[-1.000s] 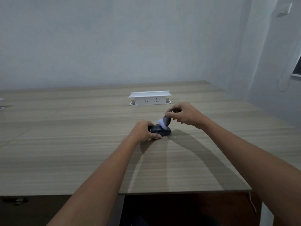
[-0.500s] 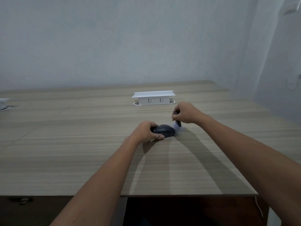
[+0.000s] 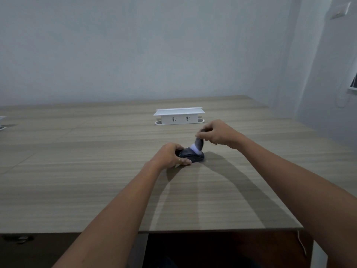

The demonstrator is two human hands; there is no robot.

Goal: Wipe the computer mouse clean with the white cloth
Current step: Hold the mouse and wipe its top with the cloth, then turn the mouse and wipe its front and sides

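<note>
A dark computer mouse [image 3: 193,155] lies on the wooden table [image 3: 77,171], a little right of centre. My left hand [image 3: 170,155] grips its near left side and holds it against the tabletop. My right hand [image 3: 216,133] hovers just above and behind the mouse, fingers pinched on a small dark-bodied wiper with a soft white tip [image 3: 195,147]. That white tip presses on the top of the mouse. I cannot tell whether the tip is cloth or bristles.
A white socket box [image 3: 179,116] stands on the table behind the mouse. Part of a white object [image 3: 2,122] shows at the far left edge. The table's front edge [image 3: 212,230] runs close to me, and a wall corner rises at the right.
Half a second ago my right hand was low beside the mouse's right end with the white tip out of sight. It has since risen, and the tip rests on the mouse's top. My left hand kept its grip.
</note>
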